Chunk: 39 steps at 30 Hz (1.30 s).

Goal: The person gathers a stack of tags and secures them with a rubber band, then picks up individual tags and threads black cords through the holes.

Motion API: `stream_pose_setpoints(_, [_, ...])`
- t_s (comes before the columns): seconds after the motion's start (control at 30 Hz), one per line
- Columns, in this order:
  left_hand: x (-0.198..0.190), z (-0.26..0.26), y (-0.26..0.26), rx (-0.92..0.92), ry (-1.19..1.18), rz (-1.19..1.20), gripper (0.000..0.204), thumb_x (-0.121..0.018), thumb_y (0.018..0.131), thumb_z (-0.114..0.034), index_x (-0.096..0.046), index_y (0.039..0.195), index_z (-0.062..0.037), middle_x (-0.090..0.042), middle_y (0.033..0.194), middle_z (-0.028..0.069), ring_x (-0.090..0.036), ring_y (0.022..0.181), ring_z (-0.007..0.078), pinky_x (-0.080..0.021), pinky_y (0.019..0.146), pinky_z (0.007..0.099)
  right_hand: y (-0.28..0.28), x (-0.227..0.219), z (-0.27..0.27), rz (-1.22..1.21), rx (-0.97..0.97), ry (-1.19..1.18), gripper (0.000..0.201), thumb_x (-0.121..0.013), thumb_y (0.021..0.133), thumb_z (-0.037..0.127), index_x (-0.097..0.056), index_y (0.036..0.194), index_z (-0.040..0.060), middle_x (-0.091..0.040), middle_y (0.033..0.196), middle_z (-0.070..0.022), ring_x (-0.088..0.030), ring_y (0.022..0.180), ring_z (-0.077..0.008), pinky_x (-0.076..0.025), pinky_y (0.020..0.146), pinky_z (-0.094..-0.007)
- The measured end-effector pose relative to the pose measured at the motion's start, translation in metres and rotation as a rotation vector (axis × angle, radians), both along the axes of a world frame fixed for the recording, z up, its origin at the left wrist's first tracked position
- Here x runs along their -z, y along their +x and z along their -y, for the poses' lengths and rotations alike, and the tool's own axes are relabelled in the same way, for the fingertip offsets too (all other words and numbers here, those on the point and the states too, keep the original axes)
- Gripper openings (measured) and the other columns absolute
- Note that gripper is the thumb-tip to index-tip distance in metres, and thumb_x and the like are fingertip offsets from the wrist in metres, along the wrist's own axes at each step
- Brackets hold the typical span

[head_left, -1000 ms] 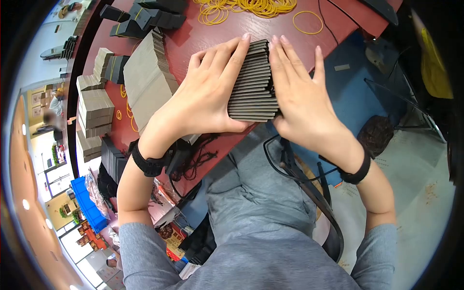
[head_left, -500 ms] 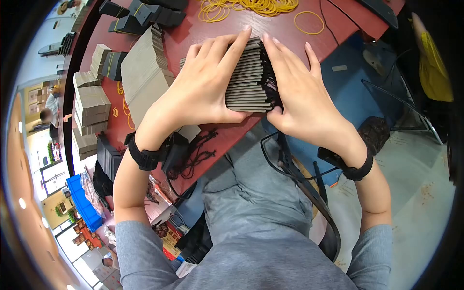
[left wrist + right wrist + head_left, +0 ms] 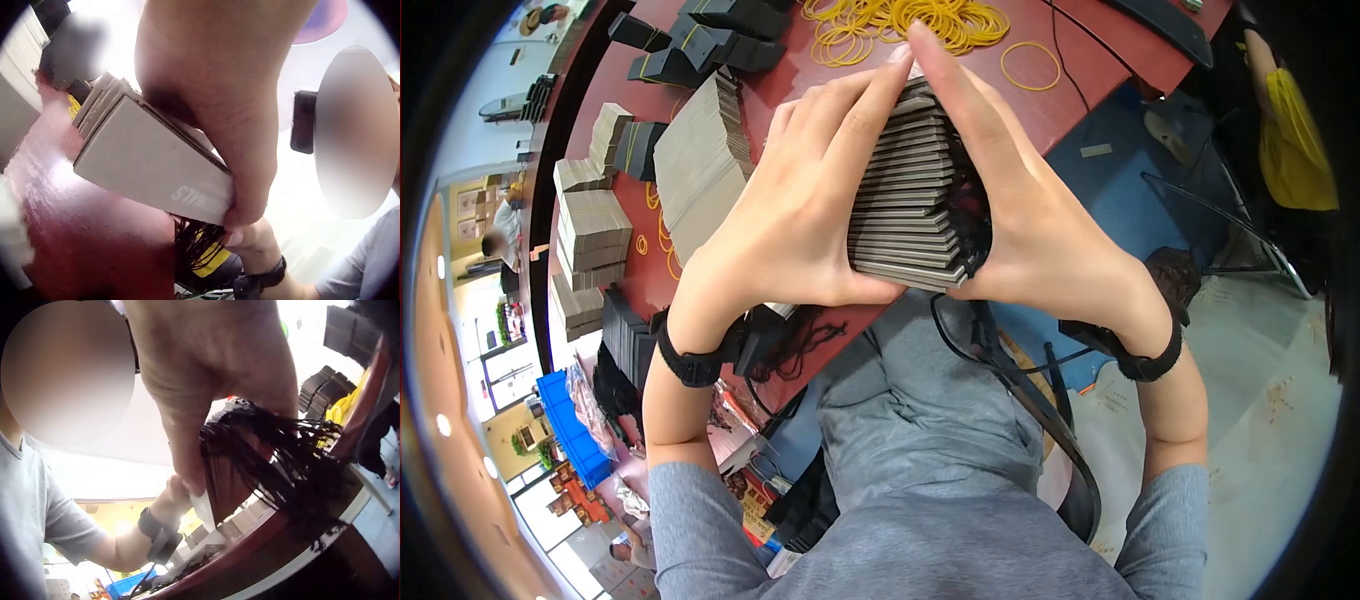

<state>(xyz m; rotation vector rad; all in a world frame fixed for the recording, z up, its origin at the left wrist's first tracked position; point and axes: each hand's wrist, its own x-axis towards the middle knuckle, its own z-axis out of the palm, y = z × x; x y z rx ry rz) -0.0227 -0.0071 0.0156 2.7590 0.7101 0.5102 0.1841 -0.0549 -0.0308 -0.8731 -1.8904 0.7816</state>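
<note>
Both hands hold a stack of grey card hang tags (image 3: pixel 900 200) over the edge of the red table. My left hand (image 3: pixel 790 215) grips the left side, thumb along the near end and fingers reaching to the far end. On the opposite side, my right hand (image 3: pixel 1045 220) spans the stack from end to end, thumb near and fingers far. Black cords (image 3: pixel 269 456) hang in a loose bunch from the tags on the right hand's side. White lettering shows on the outer tag (image 3: pixel 150 162) in the left wrist view.
A long row of grey cards (image 3: pixel 695 165) lies left on the red table (image 3: pixel 1065 120), beside smaller grey stacks (image 3: pixel 592 225). Black banded bundles (image 3: pixel 710 40) and a pile of yellow rubber bands (image 3: pixel 940 25) lie at the back. Black cords (image 3: pixel 800 340) rest by the near edge.
The stack has come nearer the body and tilted. My right hand has turned, its fingers closing over the far end to meet the left fingertips, its thumb now at the near end.
</note>
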Motion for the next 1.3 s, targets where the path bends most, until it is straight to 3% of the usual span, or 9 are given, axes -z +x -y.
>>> stream_pose_setpoints(0.1, [-0.005, -0.001, 0.0, 0.013, -0.035, 0.006, 0.127, -0.084, 0.043, -0.028, -0.024, 0.15, 0.0031, -0.044, 0.135, 0.0223, -0.044, 0.123, 0.04, -0.035, 0.102, 0.0473, -0.002, 0.0, 0.002, -0.107, -0.007, 0.094, 0.119, -0.082, 0.06, 0.005, -0.013, 0.156, 0.0157, -0.03, 0.148, -0.0263, -0.041, 0.13, -0.0445, -0.043, 0.103, -0.0439])
stream_pose_setpoints(0.2, [-0.003, -0.003, -0.002, -0.017, -0.044, -0.002, 0.126, -0.084, 0.044, -0.028, -0.024, 0.15, 0.0023, -0.045, 0.134, 0.0217, -0.045, 0.122, 0.0401, -0.034, 0.102, 0.0473, -0.002, -0.003, 0.011, -0.244, 0.016, -0.211, 0.124, -0.084, 0.059, 0.002, -0.007, 0.155, 0.0071, -0.038, 0.148, -0.0224, -0.047, 0.132, -0.0346, -0.038, 0.108, -0.0394])
stream_pose_setpoints(0.27, [-0.002, -0.002, 0.0, 0.006, -0.027, -0.006, 0.125, -0.084, 0.045, -0.028, -0.024, 0.151, 0.002, -0.045, 0.133, 0.0215, -0.045, 0.121, 0.0396, -0.034, 0.102, 0.0471, 0.0, -0.002, 0.011, -0.039, 0.031, -0.341, 0.121, -0.082, 0.061, 0.001, -0.005, 0.154, 0.0024, -0.051, 0.135, -0.0235, -0.058, 0.119, -0.0327, -0.044, 0.102, -0.0369])
stream_pose_setpoints(0.5, [-0.004, -0.001, 0.003, 0.034, -0.02, -0.045, 0.119, -0.082, 0.049, -0.028, -0.026, 0.15, 0.0011, -0.046, 0.13, 0.0211, -0.048, 0.118, 0.0369, -0.036, 0.1, 0.0459, 0.012, -0.021, 0.011, 0.196, -0.01, -0.489, 0.108, -0.076, 0.063, 0.0, -0.011, 0.149, -0.0069, -0.063, 0.104, -0.0282, -0.065, 0.098, -0.0382, -0.051, 0.087, -0.0377])
stream_pose_setpoints(0.6, [-0.007, 0.002, 0.006, 0.029, -0.037, -0.129, 0.119, -0.082, 0.049, -0.028, -0.026, 0.15, 0.0011, -0.047, 0.13, 0.0208, -0.048, 0.117, 0.0373, -0.037, 0.099, 0.0458, 0.015, -0.022, 0.015, 0.499, 0.032, -0.309, 0.093, -0.075, 0.065, 0.002, -0.024, 0.141, -0.0106, -0.065, 0.085, -0.026, -0.065, 0.083, -0.0411, -0.053, 0.072, -0.0424])
stream_pose_setpoints(0.67, [-0.007, 0.003, 0.005, 0.022, -0.032, -0.18, 0.118, -0.081, 0.05, -0.029, -0.026, 0.15, 0.0013, -0.047, 0.129, 0.0208, -0.048, 0.117, 0.0374, -0.037, 0.099, 0.0457, 0.015, -0.023, 0.016, 0.613, 0.022, -0.17, 0.063, -0.069, 0.068, 0.002, -0.04, 0.12, -0.0189, -0.063, 0.072, -0.023, -0.067, 0.071, -0.0373, -0.054, 0.06, -0.0432])
stream_pose_setpoints(0.77, [0.002, 0.004, 0.006, 0.039, -0.081, -0.193, 0.116, -0.08, 0.052, -0.031, -0.026, 0.15, 0.0018, -0.046, 0.129, 0.0211, -0.048, 0.116, 0.0378, -0.037, 0.098, 0.0454, 0.013, -0.022, 0.016, 0.72, 0.044, -0.108, 0.041, -0.068, 0.067, 0.003, -0.049, 0.1, -0.011, -0.063, 0.066, -0.0199, -0.066, 0.061, -0.0348, -0.053, 0.053, -0.0421])
stream_pose_setpoints(1.07, [0.008, 0.001, 0.003, 0.086, -0.191, -0.052, 0.115, -0.079, 0.057, -0.034, -0.023, 0.149, 0.0046, -0.047, 0.128, 0.023, -0.048, 0.117, 0.0376, -0.038, 0.098, 0.045, 0.012, -0.034, 0.017, 0.792, 0.117, 0.051, 0.016, -0.061, 0.065, 0.005, -0.057, 0.078, -0.003, -0.063, 0.059, -0.0151, -0.065, 0.053, -0.0308, -0.052, 0.05, -0.0385])
stream_pose_setpoints(1.3, [0.006, 0.003, 0.006, 0.14, -0.21, -0.17, 0.113, -0.08, 0.052, -0.034, -0.031, 0.151, -0.0072, -0.046, 0.132, 0.0212, -0.047, 0.118, 0.0375, -0.035, 0.1, 0.0442, 0.021, -0.02, 0.013, 0.76, 0.04, 0.082, 0.019, -0.062, 0.065, 0.006, -0.06, 0.082, -0.0033, -0.063, 0.059, -0.0157, -0.065, 0.053, -0.031, -0.052, 0.051, -0.0403])
